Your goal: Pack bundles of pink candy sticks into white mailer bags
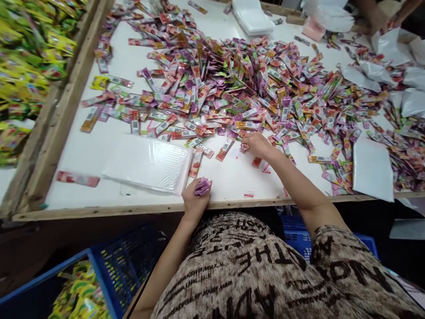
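My left hand is closed round a small bunch of purple stick sachets at the table's front edge. Farther right, at the near side of the heap of stick sachets, my right hand pinches a pinkish-purple sachet; its fingers partly hide it. A red and orange sachet lies on the white table between the two hands. Just beyond my left hand rests a stack of clear plastic bags, with one sachet against its right end.
A wooden rim separates yellow packets at the left. More bags lie at the right and a white stack at the back. Another person's hands hold a bag top right. Blue crates stand below the table.
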Motion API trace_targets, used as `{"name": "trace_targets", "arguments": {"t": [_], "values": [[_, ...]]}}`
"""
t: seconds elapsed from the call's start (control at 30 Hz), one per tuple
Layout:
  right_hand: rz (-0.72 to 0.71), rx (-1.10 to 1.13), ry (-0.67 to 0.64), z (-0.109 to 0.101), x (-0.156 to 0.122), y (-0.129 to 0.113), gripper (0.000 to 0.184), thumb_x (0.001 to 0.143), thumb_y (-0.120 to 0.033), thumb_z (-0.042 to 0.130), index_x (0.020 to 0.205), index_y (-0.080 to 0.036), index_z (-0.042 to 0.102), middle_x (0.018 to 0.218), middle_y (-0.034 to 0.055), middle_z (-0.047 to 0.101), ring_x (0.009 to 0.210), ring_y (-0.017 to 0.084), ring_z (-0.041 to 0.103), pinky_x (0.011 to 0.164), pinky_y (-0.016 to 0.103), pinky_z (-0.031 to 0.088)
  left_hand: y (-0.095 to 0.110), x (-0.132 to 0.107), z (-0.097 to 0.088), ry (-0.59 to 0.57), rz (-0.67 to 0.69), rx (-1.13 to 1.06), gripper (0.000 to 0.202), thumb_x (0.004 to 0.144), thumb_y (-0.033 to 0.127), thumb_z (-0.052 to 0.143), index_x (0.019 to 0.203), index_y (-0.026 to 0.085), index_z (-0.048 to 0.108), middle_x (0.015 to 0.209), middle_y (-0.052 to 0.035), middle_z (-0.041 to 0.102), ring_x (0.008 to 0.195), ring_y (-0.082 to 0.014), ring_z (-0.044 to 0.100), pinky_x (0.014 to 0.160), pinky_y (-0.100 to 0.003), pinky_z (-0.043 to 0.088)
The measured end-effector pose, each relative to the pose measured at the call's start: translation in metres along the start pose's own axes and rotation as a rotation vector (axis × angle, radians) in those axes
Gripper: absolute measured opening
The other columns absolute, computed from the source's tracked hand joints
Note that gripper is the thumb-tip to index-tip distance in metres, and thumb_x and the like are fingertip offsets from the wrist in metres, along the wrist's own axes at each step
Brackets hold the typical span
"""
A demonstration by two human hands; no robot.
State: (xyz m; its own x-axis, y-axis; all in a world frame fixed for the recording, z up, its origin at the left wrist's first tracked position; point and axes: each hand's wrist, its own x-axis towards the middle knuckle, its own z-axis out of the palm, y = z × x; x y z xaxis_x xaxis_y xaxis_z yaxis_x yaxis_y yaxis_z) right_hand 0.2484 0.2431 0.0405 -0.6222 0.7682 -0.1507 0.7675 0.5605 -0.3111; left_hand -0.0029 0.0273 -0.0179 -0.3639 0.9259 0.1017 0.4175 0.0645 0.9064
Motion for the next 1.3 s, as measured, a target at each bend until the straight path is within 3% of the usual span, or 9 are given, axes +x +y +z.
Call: {"name": "trace_targets", "arguments": {"t": [0.1, 0.2, 0.33, 0.47, 0.63, 0.77, 0.93, 1.07, 1.3], "values": [[-0.015, 0.061, 0.168, -0.01, -0.011, -0.015, 0.007, 0.077, -0.015, 0.059, 0.07, -0.018, 0.059, 0.09, 0.0106, 0.064, 0.092, 0.026, 0.055, 0.084, 0.039, 0.04, 0.005, -0.001, -0.004, 0.005, -0.045, -0.063, 0.023, 0.08, 0.032, 0.075, 0.099, 0.019, 0.074, 0.087, -0.0061, 0.074, 0.073, -0.0174, 0.068, 0.075, -0.035, 0.058], [-0.011, 0.473, 0.305, -0.012, -0.038, -0.046, 0.005, 0.081, -0.023, 0.063, 0.082, -0.021, 0.059, 0.09, 0.0054, 0.063, 0.087, 0.023, 0.057, 0.079, 0.037, 0.044, 0.02, -0.002, -0.003, -0.094, -0.131, -0.275, 0.036, 0.081, 0.033, 0.074, 0.114, 0.018, 0.072, 0.1, -0.0095, 0.076, 0.087, -0.0209, 0.072, 0.087, -0.04, 0.059], [0.015, 1.046, 0.284, 0.028, -0.07, -0.119, 0.028, 0.082, -0.042, 0.072, 0.095, -0.025, 0.055, 0.089, 0.0004, 0.06, 0.081, 0.019, 0.058, 0.074, 0.033, 0.047, 0.047, -0.005, 0.018, -0.383, -0.132, -0.569, 0.059, 0.076, 0.041, 0.079, 0.128, 0.018, 0.065, 0.131, -0.0132, 0.067, 0.123, -0.028, 0.063, 0.109, -0.045, 0.049], [0.154, 1.279, 0.403, 0.068, -0.071, -0.164, 0.045, 0.088, -0.067, 0.057, 0.103, -0.025, 0.051, 0.093, 0.0014, 0.056, 0.082, 0.017, 0.055, 0.077, 0.032, 0.049, 0.057, -0.012, 0.038, -0.37, -0.2, -0.74, 0.076, 0.06, 0.042, 0.089, 0.126, 0.018, 0.061, 0.132, -0.013, 0.066, 0.127, -0.0286, 0.059, 0.112, -0.043, 0.045], [-0.072, 1.008, 0.04, 0.055, -0.034, -0.149, 0.069, 0.09, -0.08, 0.033, 0.107, -0.02, 0.063, 0.106, 0.0078, 0.061, 0.098, 0.023, 0.058, 0.089, 0.038, 0.048, 0.046, -0.008, 0.024, -0.267, -0.445, -0.684, 0.065, 0.054, 0.025, 0.09, 0.113, 0.014, 0.065, 0.102, -0.0101, 0.075, 0.094, -0.0245, 0.072, 0.088, -0.039, 0.058], [-0.062, 0.587, 0.138, 0.053, 0.01, -0.15, 0.041, 0.104, -0.041, 0.036, 0.101, -0.018, 0.07, 0.105, 0.0109, 0.063, 0.1, 0.025, 0.056, 0.086, 0.04, 0.046, 0.029, 0.016, -0.013, 0.095, -0.483, -0.599, 0.045, 0.056, 0.024, 0.086, 0.096, 0.012, 0.071, 0.091, -0.0083, 0.076, 0.078, -0.0217, 0.073, 0.077, -0.036, 0.06], [-0.44, -0.015, 0.074, 0.093, 0.037, -0.176, 0.027, 0.1, -0.017, 0.044, 0.101, -0.017, 0.071, 0.113, 0.0144, 0.065, 0.111, 0.03, 0.048, 0.093, 0.048, 0.037, 0.003, 0.063, -0.06, 0.478, -0.327, -0.611, 0.042, 0.053, 0.021, 0.086, 0.091, 0.013, 0.071, 0.09, -0.0051, 0.076, 0.08, -0.0202, 0.073, 0.078, -0.035, 0.061], [-0.596, -0.148, 0.164, 0.11, 0.034, -0.171, 0.034, 0.104, -0.015, 0.032, 0.104, -0.013, 0.066, 0.111, 0.0143, 0.066, 0.108, 0.026, 0.049, 0.1, 0.043, 0.033, -0.01, 0.07, -0.067, 0.536, -0.318, -0.54, 0.037, 0.057, 0.024, 0.083, 0.089, 0.014, 0.067, 0.085, -0.0043, 0.074, 0.074, -0.0203, 0.072, 0.076, -0.038, 0.062], [-0.66, -0.178, 0.148, 0.099, 0.038, -0.16, 0.028, 0.105, -0.022, 0.036, 0.101, -0.018, 0.064, 0.11, 0.0107, 0.066, 0.105, 0.025, 0.05, 0.095, 0.045, 0.033, -0.018, 0.023, -0.059, 0.589, -0.211, -0.235, 0.046, 0.066, 0.03, 0.083, 0.105, 0.015, 0.064, 0.106, -0.0092, 0.073, 0.096, -0.0216, 0.072, 0.094, -0.041, 0.057]]}}
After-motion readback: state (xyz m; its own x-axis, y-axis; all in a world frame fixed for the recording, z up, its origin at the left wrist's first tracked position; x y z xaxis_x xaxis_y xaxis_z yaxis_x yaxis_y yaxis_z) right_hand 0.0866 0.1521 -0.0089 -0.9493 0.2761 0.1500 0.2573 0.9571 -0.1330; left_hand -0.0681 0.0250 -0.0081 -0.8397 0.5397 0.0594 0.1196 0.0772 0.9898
